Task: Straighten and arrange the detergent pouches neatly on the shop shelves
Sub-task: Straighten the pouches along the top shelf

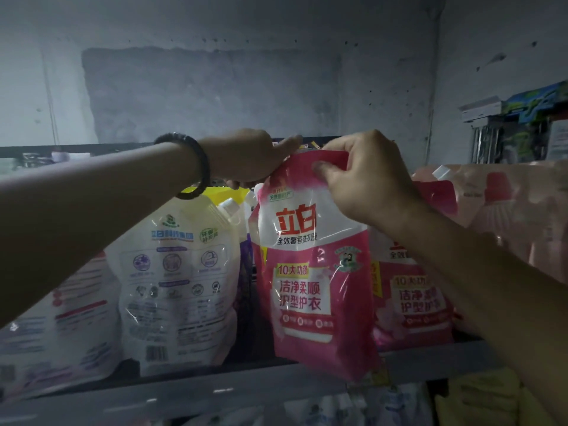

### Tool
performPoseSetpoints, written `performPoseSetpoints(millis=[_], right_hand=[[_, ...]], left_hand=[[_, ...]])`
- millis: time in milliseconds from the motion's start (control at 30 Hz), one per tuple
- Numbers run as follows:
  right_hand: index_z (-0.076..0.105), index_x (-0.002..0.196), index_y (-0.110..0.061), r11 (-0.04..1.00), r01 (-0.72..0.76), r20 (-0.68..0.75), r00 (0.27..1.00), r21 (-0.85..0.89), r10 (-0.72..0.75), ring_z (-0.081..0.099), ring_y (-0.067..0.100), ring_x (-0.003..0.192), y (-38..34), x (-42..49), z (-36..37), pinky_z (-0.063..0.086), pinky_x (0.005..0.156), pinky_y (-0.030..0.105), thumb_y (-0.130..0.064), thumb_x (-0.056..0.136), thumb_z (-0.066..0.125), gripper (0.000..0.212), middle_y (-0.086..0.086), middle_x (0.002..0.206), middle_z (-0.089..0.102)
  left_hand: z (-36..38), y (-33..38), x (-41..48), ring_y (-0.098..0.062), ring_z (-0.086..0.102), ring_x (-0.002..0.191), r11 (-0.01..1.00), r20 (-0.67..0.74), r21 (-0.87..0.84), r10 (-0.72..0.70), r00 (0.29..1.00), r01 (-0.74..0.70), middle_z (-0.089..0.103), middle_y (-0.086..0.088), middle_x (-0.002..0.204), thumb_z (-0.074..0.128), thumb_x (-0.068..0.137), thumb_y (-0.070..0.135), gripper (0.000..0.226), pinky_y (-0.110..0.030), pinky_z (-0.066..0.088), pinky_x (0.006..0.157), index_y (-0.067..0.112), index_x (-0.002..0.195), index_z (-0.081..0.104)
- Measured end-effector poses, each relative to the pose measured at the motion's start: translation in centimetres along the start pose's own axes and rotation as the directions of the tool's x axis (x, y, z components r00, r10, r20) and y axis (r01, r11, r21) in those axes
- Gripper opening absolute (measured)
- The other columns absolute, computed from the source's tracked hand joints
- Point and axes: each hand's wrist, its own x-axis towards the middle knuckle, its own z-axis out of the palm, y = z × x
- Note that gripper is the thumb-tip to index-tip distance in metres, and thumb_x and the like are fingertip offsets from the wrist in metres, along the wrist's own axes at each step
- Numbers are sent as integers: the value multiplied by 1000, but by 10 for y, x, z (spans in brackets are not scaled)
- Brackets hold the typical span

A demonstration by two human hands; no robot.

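Note:
A pink and white detergent pouch (310, 272) hangs upright in front of the shelf edge (190, 392), its bottom over the lip. My right hand (365, 179) pinches its pink top handle with thumb in front. My left hand (249, 155) reaches behind the pouch's top left corner, fingers stretched toward the back; what they touch is hidden. A second pink pouch (412, 299) stands just right of it, partly behind my right forearm. A white pouch (178, 278) stands to the left with its back label facing out.
Another pouch (61, 333) leans at the far left under my left forearm. Pale pink bottles (504, 210) fill the shelf's right end. Boxes (522, 118) sit on a higher shelf at right. Packets (338, 407) lie on the shelf below. A grey wall stands behind.

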Motion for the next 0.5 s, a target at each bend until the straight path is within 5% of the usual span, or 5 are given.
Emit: performPoseSetpoints(millis=[100, 167, 267, 367, 500], right_hand=[[81, 111, -20, 998, -3, 15, 1000, 56, 2, 68, 1, 80, 6, 7, 1, 59, 77, 20, -22, 98, 76, 14, -13, 89, 74], [81, 108, -20, 994, -11, 33, 999, 108, 8, 66, -4, 76, 12, 12, -1, 55, 67, 11, -21, 97, 76, 11, -18, 83, 70], [81, 107, -20, 984, -36, 60, 998, 174, 26, 67, -7, 69, 22, 18, -1, 47, 59, 3, -21, 96, 77, 12, -19, 82, 71], [81, 110, -20, 986, -47, 92, 995, 158, 33, 71, -2, 78, 30, 21, 0, 53, 68, 12, -24, 96, 77, 14, -15, 89, 75], [81, 111, -22, 992, -41, 118, 993, 115, 27, 74, 6, 86, 36, 20, 1, 62, 78, 28, -28, 96, 77, 16, -12, 94, 77]], left_hand=[[1, -12, -5, -24, 59, 68, 944, -4, -126, 308, 951, -306, 64, -13, 74, 22, 87, 92, 95, -39, 53, 74, 7, 82, 65], [-1, -25, -5, -23, 68, 80, 881, 50, -170, 455, 889, -442, 71, -6, 90, 41, 82, 93, 84, -42, 60, 77, 15, 104, 67], [-12, -29, -5, -12, 77, 91, 884, 174, -86, 468, 867, -460, 80, 12, 99, 82, 79, 53, 29, -34, 64, 82, 40, 102, 70], [-19, -27, -4, -11, 79, 78, 896, 238, -78, 442, 865, -437, 81, 14, 92, 90, 80, 26, 27, -24, 62, 68, 29, 100, 73], [-22, -23, -2, -5, 76, 63, 916, 298, -114, 401, 866, -385, 81, 14, 86, 85, 85, 17, 28, -15, 57, 57, 28, 106, 71]])
